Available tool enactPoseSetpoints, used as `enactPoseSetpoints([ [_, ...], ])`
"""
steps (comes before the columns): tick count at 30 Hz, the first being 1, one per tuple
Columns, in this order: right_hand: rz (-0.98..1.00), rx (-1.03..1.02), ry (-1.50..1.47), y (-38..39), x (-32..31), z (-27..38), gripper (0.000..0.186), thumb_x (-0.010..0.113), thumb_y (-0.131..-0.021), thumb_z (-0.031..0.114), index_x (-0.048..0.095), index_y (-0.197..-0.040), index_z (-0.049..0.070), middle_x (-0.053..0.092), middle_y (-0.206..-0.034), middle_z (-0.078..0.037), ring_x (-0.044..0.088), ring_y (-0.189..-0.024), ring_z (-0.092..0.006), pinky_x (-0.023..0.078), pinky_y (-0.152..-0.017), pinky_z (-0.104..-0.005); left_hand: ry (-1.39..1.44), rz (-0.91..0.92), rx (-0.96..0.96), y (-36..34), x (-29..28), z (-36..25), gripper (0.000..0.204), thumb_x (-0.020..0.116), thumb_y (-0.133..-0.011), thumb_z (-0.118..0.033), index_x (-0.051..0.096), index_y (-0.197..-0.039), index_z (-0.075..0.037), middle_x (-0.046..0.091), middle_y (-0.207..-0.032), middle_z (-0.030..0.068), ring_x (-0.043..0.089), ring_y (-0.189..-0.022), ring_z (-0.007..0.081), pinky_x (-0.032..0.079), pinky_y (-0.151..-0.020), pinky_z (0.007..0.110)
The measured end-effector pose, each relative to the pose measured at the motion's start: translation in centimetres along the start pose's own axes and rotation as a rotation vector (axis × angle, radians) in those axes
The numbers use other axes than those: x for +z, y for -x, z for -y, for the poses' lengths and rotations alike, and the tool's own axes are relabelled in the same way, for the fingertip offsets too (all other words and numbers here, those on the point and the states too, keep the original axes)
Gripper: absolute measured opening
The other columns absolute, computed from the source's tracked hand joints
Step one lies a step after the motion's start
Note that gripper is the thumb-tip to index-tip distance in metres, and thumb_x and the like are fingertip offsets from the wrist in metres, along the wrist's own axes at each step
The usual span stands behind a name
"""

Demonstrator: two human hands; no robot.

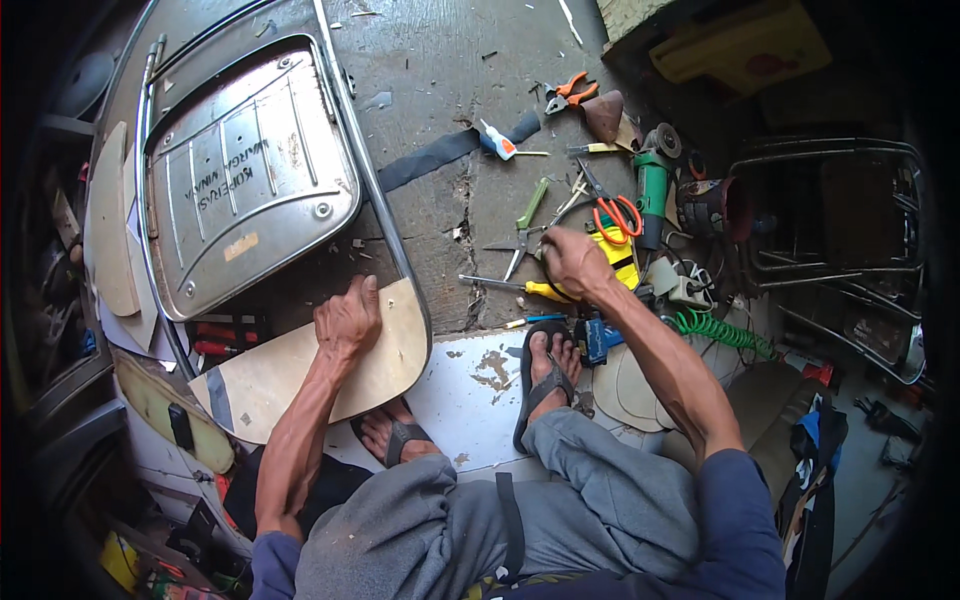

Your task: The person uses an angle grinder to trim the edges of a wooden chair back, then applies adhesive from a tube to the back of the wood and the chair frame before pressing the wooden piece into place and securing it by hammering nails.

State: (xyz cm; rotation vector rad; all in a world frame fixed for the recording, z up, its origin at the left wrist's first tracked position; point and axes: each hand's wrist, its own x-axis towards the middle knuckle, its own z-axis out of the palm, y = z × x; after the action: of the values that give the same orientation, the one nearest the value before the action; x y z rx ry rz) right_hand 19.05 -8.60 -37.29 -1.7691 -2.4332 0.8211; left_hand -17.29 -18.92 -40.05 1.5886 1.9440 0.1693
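My left hand (345, 325) is closed over the upper edge of a pale plywood board (391, 350), which has a grey stripe and lies at the lower end of a metal folding chair frame (385, 222). The chair's metal panel (250, 240) lies face up. My right hand (578, 262) is closed among the tools, on a dark item I cannot make out. Around it are orange-handled scissors (620, 222), a yellow-handled screwdriver (543, 290), a green-handled tool (533, 200), a yellow item (616, 263) and a green angle grinder (651, 190).
Pliers (572, 94), a glue bottle (500, 142) and a dark strip (420, 160) lie farther back. Stacked metal frames (830, 270) stand at right, near a green coiled hose (722, 330). Thin boards (115, 230) lean at left. My sandalled feet (547, 372) rest on white tiles.
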Motion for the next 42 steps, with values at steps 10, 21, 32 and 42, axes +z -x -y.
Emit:
enactPoseSetpoints([
  [10,-0.194,0.060,0.488,-10.9,-6.2,-12.2,0.041,0.048,-0.086,0.001,0.057,-0.125,0.006,0.058,-0.126,-0.021,0.055,-0.117,-0.0388,0.047,-0.099,-0.0464,0.011,0.022,-0.016,-1.3,2.7,-0.4,0.067,0.031,-0.103,-0.045,0.074,-0.076,-0.002,0.065,-0.069,0.0289,0.069,-0.068,0.0439,0.056,-0.071,0.055],
  [21,-0.381,0.011,0.316,-8.2,-7.5,-3.9,0.027,0.044,-0.099,0.017,0.053,-0.120,0.002,0.062,-0.100,-0.027,0.061,-0.092,-0.0449,0.049,-0.079,-0.0512,0.122,0.065,-0.005,-1.8,1.4,-1.4,0.064,0.032,-0.103,-0.043,0.072,-0.075,0.000,0.067,-0.074,0.0290,0.069,-0.073,0.0447,0.056,-0.076,0.053],
  [32,0.154,0.068,0.017,4.4,0.8,18.3,0.027,0.046,-0.104,0.027,0.050,-0.115,0.003,0.059,-0.066,-0.029,0.063,-0.061,-0.0485,0.046,-0.053,-0.0559,0.165,-0.045,0.000,-2.0,2.6,-1.6,0.063,0.034,-0.102,-0.045,0.073,-0.074,-0.004,0.069,-0.073,0.0224,0.071,-0.073,0.0400,0.056,-0.077,0.049],
  [42,0.174,-0.093,0.217,2.3,2.5,19.4,0.020,0.049,-0.095,0.017,0.045,-0.102,-0.001,0.058,-0.064,-0.033,0.061,-0.063,-0.0529,0.046,-0.055,-0.0592,0.254,-0.051,0.033,-2.0,2.9,-1.1,0.066,0.032,-0.103,-0.045,0.076,-0.074,-0.004,0.071,-0.079,0.0215,0.072,-0.076,0.0384,0.056,-0.077,0.047],
])
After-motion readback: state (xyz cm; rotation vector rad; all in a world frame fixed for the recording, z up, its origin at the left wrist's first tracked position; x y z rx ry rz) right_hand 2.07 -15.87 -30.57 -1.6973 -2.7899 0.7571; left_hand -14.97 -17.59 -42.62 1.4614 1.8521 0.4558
